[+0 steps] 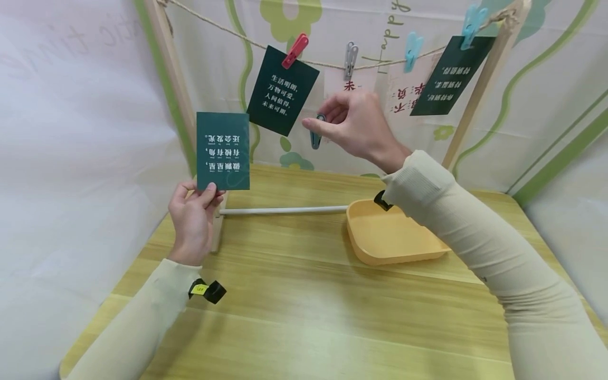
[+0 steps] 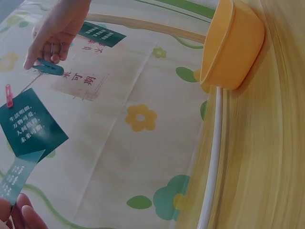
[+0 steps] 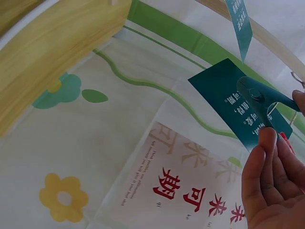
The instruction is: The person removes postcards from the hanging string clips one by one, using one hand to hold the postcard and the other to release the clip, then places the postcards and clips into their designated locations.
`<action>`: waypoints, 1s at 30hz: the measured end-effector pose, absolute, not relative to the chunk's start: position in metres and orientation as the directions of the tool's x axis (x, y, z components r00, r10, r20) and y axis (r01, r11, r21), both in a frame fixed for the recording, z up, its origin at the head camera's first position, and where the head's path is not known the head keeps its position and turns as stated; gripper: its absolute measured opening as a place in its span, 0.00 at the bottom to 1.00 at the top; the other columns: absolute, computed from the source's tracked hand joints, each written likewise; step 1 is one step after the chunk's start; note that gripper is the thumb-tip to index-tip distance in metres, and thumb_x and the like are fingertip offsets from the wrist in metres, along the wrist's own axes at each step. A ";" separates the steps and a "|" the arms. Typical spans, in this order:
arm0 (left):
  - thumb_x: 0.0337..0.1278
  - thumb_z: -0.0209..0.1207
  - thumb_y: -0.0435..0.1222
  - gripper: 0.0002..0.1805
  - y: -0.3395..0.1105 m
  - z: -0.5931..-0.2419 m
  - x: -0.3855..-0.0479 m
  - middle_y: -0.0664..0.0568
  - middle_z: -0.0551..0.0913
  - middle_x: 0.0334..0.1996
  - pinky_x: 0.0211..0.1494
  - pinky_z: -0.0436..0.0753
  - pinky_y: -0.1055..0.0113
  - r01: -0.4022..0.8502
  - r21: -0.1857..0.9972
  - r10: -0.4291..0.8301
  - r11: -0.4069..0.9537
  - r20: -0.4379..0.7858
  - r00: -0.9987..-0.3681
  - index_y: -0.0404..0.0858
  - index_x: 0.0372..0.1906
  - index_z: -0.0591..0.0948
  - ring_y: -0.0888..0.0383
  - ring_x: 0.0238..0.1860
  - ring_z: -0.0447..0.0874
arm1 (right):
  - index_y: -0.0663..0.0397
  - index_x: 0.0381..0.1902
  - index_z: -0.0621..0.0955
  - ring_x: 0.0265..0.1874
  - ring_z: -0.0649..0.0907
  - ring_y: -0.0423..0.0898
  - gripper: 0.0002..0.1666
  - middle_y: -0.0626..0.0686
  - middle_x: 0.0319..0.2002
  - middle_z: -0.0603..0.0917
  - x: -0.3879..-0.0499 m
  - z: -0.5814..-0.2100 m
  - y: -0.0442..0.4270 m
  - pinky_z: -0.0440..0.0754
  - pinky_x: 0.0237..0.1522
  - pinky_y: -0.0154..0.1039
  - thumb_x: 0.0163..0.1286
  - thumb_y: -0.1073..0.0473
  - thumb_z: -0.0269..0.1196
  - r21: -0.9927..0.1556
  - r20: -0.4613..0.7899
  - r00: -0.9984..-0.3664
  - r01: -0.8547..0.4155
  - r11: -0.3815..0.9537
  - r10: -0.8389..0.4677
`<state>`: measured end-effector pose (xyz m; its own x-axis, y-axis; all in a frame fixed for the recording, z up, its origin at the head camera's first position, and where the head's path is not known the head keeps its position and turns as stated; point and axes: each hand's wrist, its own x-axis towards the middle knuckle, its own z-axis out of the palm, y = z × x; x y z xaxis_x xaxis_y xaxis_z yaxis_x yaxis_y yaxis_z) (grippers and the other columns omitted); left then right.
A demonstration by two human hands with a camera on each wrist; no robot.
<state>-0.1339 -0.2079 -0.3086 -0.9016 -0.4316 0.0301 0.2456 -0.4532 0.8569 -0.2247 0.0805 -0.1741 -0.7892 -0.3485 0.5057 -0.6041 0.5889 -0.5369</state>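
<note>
"Flower-printed backdrop behind, wooden desk below. What's strung across?"

"Rope between two wooden posts. Red clip on it, with a tilted dark green card hanging. Farther right, a grey clip, then two light blue ones."

"And the left hand?"

"Its fingers pinch the lower edge of a green card, white lettering upside down in the head view. That card is raised above the desk, left of the tilted one."

"The right hand's fingers?"

"Narrow, pinching a teal clip below the rope, right of the tilted card."

"Anything on the desk?"

"Yellow tray under the right forearm, with a white rod running left from it."
</note>
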 end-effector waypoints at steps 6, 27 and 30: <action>0.74 0.58 0.26 0.06 -0.209 -0.311 -0.132 0.46 0.83 0.47 0.43 0.87 0.74 0.225 0.861 -0.426 -0.455 0.012 -0.905 0.36 0.40 0.72 0.58 0.36 0.86 | 0.55 0.42 0.88 0.34 0.87 0.43 0.21 0.52 0.36 0.90 -0.223 -0.185 0.088 0.85 0.40 0.31 0.66 0.43 0.76 -0.537 0.476 -0.804 -0.586 0.607 -0.356; 0.74 0.59 0.26 0.06 -0.215 -0.325 -0.127 0.51 0.84 0.35 0.39 0.86 0.74 0.186 0.895 -0.432 -0.405 -0.008 -0.902 0.33 0.37 0.75 0.59 0.31 0.86 | 0.57 0.42 0.89 0.34 0.87 0.47 0.20 0.55 0.36 0.90 -0.223 -0.217 0.113 0.84 0.37 0.27 0.66 0.46 0.77 -0.515 0.430 -0.819 -0.569 0.641 -0.381; 0.73 0.59 0.26 0.05 -0.215 -0.327 -0.125 0.50 0.83 0.37 0.39 0.86 0.74 0.170 0.896 -0.426 -0.410 -0.024 -0.904 0.33 0.38 0.75 0.59 0.31 0.86 | 0.56 0.41 0.89 0.33 0.88 0.47 0.19 0.55 0.36 0.91 -0.224 -0.221 0.116 0.84 0.36 0.26 0.65 0.46 0.77 -0.516 0.424 -0.821 -0.566 0.643 -0.383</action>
